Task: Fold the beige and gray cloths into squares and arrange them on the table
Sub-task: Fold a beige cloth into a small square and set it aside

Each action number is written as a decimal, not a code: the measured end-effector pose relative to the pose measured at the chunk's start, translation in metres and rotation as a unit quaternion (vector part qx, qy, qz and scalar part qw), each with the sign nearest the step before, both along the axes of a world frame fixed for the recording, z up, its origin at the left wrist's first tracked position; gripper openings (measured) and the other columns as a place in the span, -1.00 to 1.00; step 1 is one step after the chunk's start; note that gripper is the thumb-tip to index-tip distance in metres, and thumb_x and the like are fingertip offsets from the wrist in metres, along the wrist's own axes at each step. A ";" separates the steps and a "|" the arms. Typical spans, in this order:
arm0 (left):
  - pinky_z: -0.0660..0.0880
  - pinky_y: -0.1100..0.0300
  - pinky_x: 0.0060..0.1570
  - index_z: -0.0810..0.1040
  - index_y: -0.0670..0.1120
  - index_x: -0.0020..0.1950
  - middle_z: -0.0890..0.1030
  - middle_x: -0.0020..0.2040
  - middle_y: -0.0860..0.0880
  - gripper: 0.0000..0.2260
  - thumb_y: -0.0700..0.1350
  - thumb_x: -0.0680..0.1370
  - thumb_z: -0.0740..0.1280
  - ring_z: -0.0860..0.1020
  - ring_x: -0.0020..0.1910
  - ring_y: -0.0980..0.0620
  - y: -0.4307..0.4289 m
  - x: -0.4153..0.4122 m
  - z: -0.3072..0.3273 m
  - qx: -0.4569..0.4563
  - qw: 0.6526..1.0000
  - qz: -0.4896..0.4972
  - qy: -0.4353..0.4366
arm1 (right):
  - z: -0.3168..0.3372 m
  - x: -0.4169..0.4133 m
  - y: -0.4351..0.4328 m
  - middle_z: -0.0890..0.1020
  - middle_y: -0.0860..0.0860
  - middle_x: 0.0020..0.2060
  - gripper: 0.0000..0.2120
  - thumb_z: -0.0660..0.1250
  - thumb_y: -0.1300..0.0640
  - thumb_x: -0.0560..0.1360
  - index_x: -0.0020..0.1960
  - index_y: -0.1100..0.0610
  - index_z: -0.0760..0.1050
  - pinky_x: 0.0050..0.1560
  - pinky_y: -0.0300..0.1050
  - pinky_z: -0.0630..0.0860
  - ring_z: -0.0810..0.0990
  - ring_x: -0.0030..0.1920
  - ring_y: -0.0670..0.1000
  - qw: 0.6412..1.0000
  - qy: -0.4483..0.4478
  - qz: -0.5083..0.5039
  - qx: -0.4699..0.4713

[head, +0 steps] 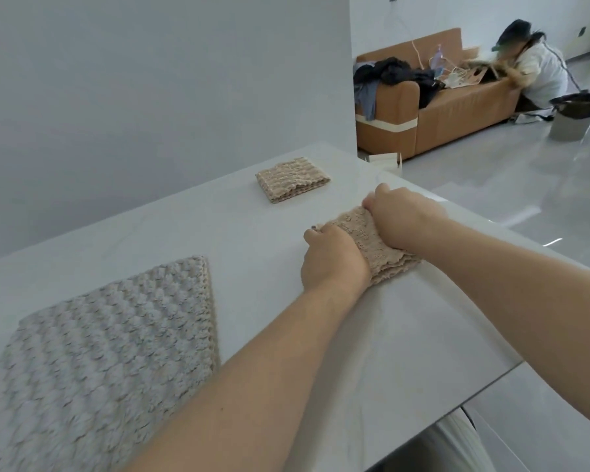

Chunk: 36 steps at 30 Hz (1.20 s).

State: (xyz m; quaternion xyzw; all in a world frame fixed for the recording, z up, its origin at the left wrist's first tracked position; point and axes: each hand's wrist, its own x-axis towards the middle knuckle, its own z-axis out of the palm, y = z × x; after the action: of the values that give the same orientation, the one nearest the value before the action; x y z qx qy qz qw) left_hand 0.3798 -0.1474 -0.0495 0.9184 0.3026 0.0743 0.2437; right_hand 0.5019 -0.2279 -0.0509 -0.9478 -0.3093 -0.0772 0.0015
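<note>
Fingers [315, 234] of both hands are curled in a grip. At lower left a gray cloth [109, 352] is laid flat; at upper centre a folded beige square [292, 178] is set; right of centre a beige cloth [378, 248] is gripped between left hand [331, 260] and right hand [399, 216]

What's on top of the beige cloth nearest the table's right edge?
The left hand and right hand hold its ends. The folded beige textured cloth shows between them; parts beneath them are hidden.
</note>
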 end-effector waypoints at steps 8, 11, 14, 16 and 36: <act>0.40 0.03 -0.07 0.28 -0.21 0.51 0.16 0.53 -0.24 -0.51 0.04 0.66 0.12 0.51 0.23 -0.19 -0.001 -0.002 -0.009 0.201 0.976 -0.033 0.078 | -0.012 0.004 0.001 0.55 0.12 0.02 -0.67 -0.01 0.17 0.62 0.24 0.17 0.45 -0.31 0.02 0.31 0.62 -0.01 0.23 0.998 -0.069 -0.011 -0.009; 0.16 -0.13 0.44 0.02 -0.13 0.64 -0.22 0.65 -0.11 -0.44 0.10 0.70 -0.07 0.10 0.55 -0.24 0.012 -0.002 -0.015 0.229 0.965 -0.091 0.095 | -0.016 0.007 0.001 0.59 0.11 0.02 -0.66 0.00 0.10 0.63 0.23 0.16 0.47 -0.32 0.01 0.29 0.63 0.01 0.22 0.996 -0.086 -0.009 -0.011; -0.22 -0.17 0.56 -0.11 -0.04 0.67 -0.25 0.66 0.03 -0.47 0.06 0.71 -0.14 -0.27 0.62 -0.11 0.023 -0.001 -0.021 0.249 0.949 -0.183 0.055 | -0.018 0.008 0.000 0.59 0.09 0.02 -0.66 0.01 0.07 0.64 0.22 0.14 0.49 -0.36 -0.03 0.23 0.64 0.02 0.20 0.995 -0.094 -0.016 -0.015; -0.27 -0.13 0.57 -0.12 -0.03 0.67 -0.17 0.67 0.04 -0.48 0.05 0.72 -0.16 -0.27 0.63 -0.04 0.028 0.000 -0.023 0.238 0.946 -0.215 0.054 | -0.018 0.006 0.000 0.60 0.09 0.03 -0.65 0.01 0.05 0.65 0.23 0.13 0.50 -0.34 -0.02 0.24 0.64 0.03 0.20 0.996 -0.086 -0.029 -0.005; -0.25 -0.12 0.58 -0.20 -0.04 0.66 -0.22 0.66 -0.04 -0.10 0.50 0.52 -0.12 -0.28 0.62 0.00 0.050 -0.006 -0.004 0.148 0.949 -0.265 0.084 | 0.004 0.002 -0.019 0.47 0.19 0.27 -0.68 0.07 0.04 0.69 0.32 0.19 0.40 0.23 0.14 0.44 0.46 0.25 0.26 0.967 0.042 -0.038 0.249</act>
State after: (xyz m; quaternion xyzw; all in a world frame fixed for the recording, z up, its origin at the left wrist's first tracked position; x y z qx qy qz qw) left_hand 0.3741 -0.0970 -0.0539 0.9942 0.0528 -0.0269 0.0893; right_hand 0.5041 -0.2469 -0.0471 -0.9310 -0.2436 -0.1118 0.2477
